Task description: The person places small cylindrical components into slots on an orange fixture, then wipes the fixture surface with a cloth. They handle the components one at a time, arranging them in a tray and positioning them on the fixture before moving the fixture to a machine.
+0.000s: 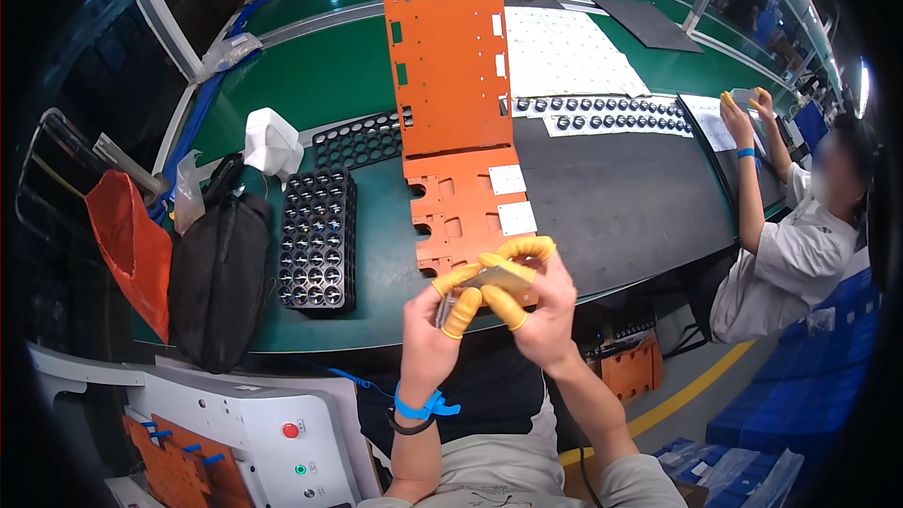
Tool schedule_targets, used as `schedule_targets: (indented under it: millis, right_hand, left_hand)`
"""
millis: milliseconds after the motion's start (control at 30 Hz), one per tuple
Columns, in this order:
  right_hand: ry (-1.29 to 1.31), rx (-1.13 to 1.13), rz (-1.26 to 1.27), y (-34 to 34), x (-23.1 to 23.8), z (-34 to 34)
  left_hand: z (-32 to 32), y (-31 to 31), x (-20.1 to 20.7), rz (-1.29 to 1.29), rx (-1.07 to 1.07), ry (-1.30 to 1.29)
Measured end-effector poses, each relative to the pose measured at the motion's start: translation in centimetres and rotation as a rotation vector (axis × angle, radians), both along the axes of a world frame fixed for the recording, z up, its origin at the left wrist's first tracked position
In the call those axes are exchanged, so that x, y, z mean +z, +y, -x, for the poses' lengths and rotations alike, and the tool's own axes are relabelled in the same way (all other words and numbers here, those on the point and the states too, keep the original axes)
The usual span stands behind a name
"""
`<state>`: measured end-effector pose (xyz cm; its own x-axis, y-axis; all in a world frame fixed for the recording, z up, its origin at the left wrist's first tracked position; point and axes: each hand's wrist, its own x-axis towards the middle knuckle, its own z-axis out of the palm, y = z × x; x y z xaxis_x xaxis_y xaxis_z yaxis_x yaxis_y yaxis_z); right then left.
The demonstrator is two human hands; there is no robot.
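Note:
Yellow finger cots cover the fingertips of both my hands. Above the near end of an orange hinged fixture (pixel 450 85), my left hand (pixel 435 320) and my right hand (pixel 544 301) grip a small thin greyish plate (pixel 503 280) between thumbs and fingers. A grey edge also shows between the left thumb and fingers; I cannot tell whether it is a second plate. The fixture's lid stands raised. On its base, along the right side, lie a white square plate (pixel 507 180) and another white plate (pixel 516 218). My fingers partly hide the base's near end.
A black tray of round parts (pixel 315 240) stands left of the fixture, beside a black bag (pixel 221 282) and a white container (pixel 273 143). Small black rings (pixel 602 121) line white strips at right. A co-worker (pixel 790 245) holds a piece there. A white machine (pixel 273 423) stands lower left.

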<state>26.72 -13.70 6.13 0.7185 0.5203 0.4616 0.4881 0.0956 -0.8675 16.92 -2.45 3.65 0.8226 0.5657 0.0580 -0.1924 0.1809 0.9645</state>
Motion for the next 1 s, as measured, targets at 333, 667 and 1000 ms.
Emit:
schedule_targets:
  millis: [333,667,1000]
  right_hand:
    - [-0.161,-0.014,0.032,0.4,-1.8,0.7]
    - [-0.057,-0.069,-0.042,-1.4,-2.8,-0.4]
    - [-0.029,-0.016,-0.036,-1.4,-3.5,-0.6]
  left_hand:
    - [-0.7,0.8,2.2,-0.471,0.398,0.189]
    - [0.3,2.1,2.3,-0.895,0.422,0.689]
    - [-0.1,3.5,0.4,-0.967,0.164,0.826]
